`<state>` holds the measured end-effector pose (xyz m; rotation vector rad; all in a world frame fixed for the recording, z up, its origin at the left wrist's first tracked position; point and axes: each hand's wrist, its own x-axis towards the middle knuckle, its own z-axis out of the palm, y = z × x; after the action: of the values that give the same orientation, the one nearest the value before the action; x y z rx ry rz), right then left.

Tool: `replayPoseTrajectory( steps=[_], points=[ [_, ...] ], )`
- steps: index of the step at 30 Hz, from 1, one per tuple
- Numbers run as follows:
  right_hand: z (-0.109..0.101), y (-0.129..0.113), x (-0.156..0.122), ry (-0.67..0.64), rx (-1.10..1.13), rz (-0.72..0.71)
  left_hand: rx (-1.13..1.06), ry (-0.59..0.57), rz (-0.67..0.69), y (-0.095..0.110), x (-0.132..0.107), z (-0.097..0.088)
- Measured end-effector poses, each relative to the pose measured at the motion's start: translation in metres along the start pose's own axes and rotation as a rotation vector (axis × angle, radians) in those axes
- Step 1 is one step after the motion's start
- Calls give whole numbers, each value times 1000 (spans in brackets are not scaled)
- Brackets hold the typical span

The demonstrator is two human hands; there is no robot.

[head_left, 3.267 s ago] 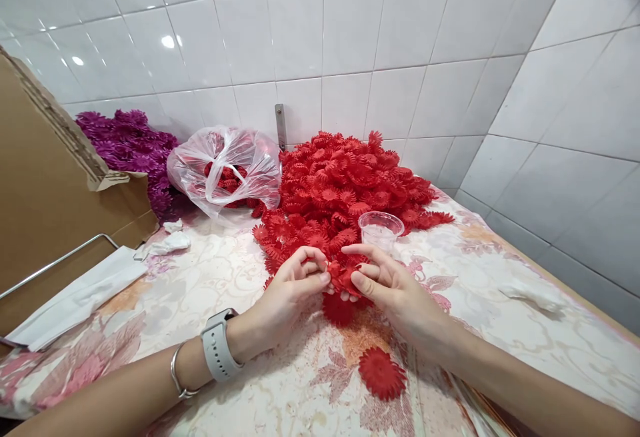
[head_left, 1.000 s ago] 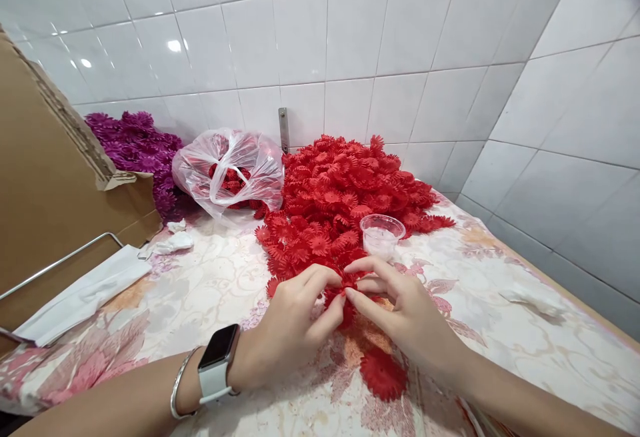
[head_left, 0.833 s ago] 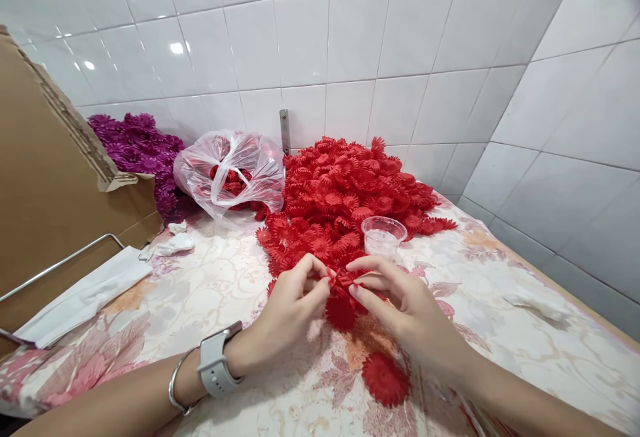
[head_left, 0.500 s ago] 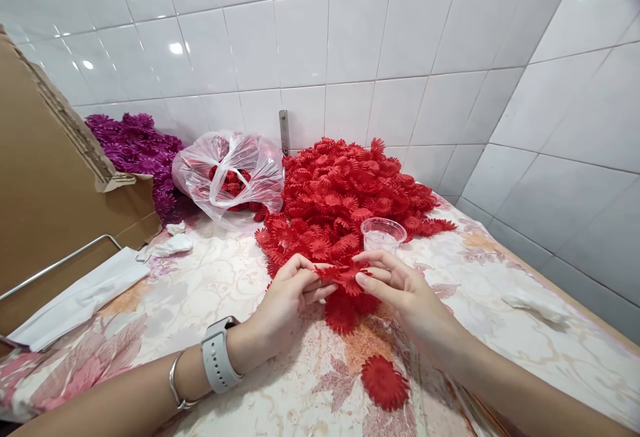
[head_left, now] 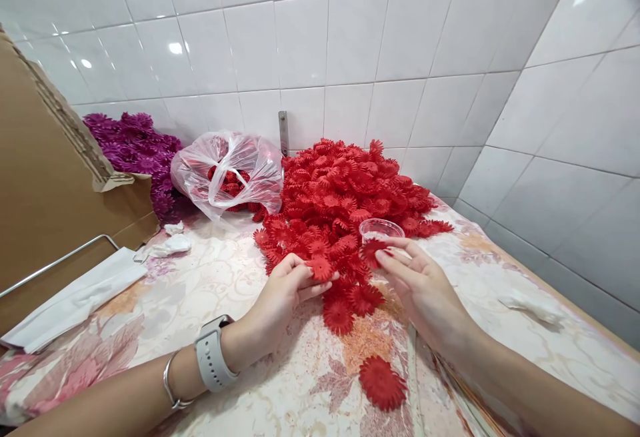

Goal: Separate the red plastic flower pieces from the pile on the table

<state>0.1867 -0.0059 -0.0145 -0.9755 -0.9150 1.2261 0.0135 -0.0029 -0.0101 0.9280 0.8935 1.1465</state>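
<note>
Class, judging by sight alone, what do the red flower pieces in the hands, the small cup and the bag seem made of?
Red flower pieces: probably matte fabric or thin foam; crisp, fringed, die-cut edges.
Cup: clear rigid plastic; see-through wall, thin rim.
Bag: thin glossy plastic film; crinkled, translucent, knotted.

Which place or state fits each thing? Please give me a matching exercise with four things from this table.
Things
1. plastic bag
2. purple flowers
3. clear cup
4. left hand

Places or states
A. pinching a red flower at the near edge of the red pile
B. far left, by the wall
C. between the purple flowers and the red pile
D. just beyond the right hand, which pinches another flower

Pairs: 1-C, 2-B, 3-D, 4-A
</note>
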Motion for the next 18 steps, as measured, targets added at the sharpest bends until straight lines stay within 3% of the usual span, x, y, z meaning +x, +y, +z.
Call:
replayPoseTrajectory(
  steps=[3, 8, 10, 15, 18],
  points=[
    [-1, 3, 0, -93, -142, 22, 231, -22, 37, 2, -1, -2],
    [0, 5, -4, -124, -224, 44, 747, 27, 532, 9, -4, -4],
    [1, 5, -4, -107, -233, 38, 874, 19, 623, 12, -6, -3],
    [4, 7, -6, -125, -224, 59, 923, -195, 484, 12, -11, 1],
    [7, 8, -7, -144, -227, 72, 866, -237, 430, 9, -8, 1]
  ],
)
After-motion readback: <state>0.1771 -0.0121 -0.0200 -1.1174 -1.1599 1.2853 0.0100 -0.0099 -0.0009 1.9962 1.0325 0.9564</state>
